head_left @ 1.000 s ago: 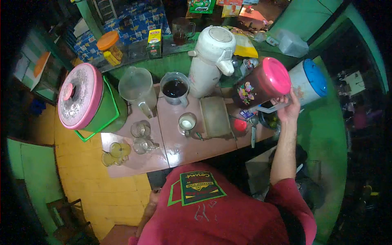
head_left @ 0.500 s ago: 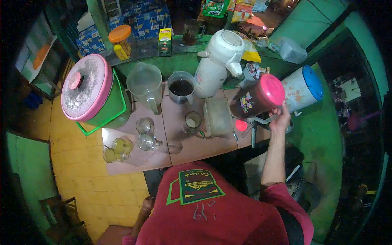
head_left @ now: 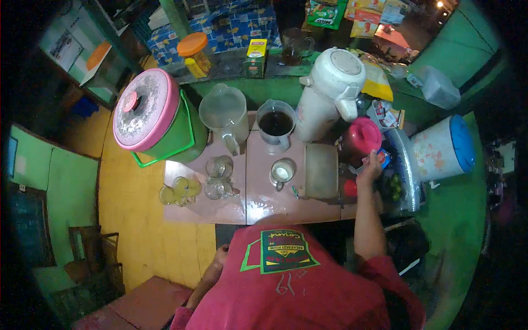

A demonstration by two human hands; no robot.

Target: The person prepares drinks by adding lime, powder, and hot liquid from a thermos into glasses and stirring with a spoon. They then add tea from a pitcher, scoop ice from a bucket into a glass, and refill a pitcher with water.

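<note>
My right hand is closed at the near side of a dark pitcher with a pink lid, where its handle sits. The pitcher stands at the right of the table, beside a rectangular plastic container. My left hand hangs low beside my body, below the table edge; its fingers are mostly hidden. A glass mug with something white in it stands left of the container. Behind the mug is a clear jug of dark liquid.
A pink-lidded green cooler, an empty-looking jug and a white thermos flask line the back. Several glass mugs and yellowish drinks stand at left. A blue-lidded bucket is at far right.
The pink-lidded pitcher, tilted and nearer before, now stands more upright between container and thermos, my right hand still at it. The view has shifted, moving everything rightward.
</note>
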